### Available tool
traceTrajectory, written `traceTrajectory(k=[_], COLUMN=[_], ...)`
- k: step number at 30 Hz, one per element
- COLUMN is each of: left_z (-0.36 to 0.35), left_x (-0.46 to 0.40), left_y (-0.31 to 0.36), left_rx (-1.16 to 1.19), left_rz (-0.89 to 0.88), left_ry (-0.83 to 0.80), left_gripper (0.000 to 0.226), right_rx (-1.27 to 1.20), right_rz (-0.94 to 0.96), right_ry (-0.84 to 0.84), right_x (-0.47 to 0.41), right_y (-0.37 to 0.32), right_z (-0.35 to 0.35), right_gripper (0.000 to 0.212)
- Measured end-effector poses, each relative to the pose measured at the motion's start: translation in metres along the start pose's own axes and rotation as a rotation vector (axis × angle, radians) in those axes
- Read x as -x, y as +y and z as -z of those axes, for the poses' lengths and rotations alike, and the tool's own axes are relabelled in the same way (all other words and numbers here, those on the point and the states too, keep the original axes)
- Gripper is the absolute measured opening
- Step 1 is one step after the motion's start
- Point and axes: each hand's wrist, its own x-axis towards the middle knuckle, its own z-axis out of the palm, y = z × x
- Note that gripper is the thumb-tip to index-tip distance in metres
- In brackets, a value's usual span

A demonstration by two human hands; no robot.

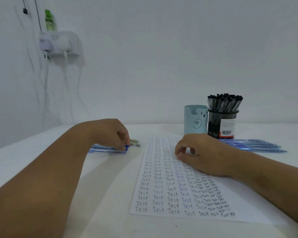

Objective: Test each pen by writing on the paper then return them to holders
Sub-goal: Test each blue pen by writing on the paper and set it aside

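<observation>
A white sheet of paper [163, 186] covered in rows of the word "Test" lies on the table in front of me. My left hand [115, 133] reaches left of the sheet and pinches a blue pen [108, 148] from a small pile lying flat there. My right hand [201, 152] rests on the paper's upper right part with fingers loosely curled and holds nothing. Behind the paper stand a light blue bear holder [195, 120], which looks empty, and a black mesh holder [221, 122] full of black-capped pens. More blue pens [255, 145] lie in a row to the right.
The white table [41, 152] meets a white wall at the back. A wall-mounted white shelf [60, 43] with a green bottle and hanging cables is at the upper left.
</observation>
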Motion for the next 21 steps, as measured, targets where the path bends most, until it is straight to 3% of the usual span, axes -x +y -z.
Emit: traceTrajectory(k=[7,13,17,21], left_z=[-0.002,-0.004,0.005,0.012], left_x=[0.002,0.000,0.004,0.009], left_y=[0.000,0.004,0.017,0.041], left_rx=[-0.018,-0.023,0.358,0.778], left_rz=[0.026,0.026,-0.034,-0.202], left_ry=[-0.041,0.054,0.274,0.572], left_gripper=[0.012,0.006,0.012,0.011], right_rx=[-0.001,-0.006,-0.022,-0.066], right_rz=[0.011,0.022,0.007,-0.043], right_ry=[0.007,0.009,0.008,0.043], right_x=[0.000,0.001,0.001,0.002], right_y=[0.001,0.001,0.001,0.000], right_z=[-0.001,0.000,0.000,0.002], right_gripper=[0.014,0.013,0.014,0.016])
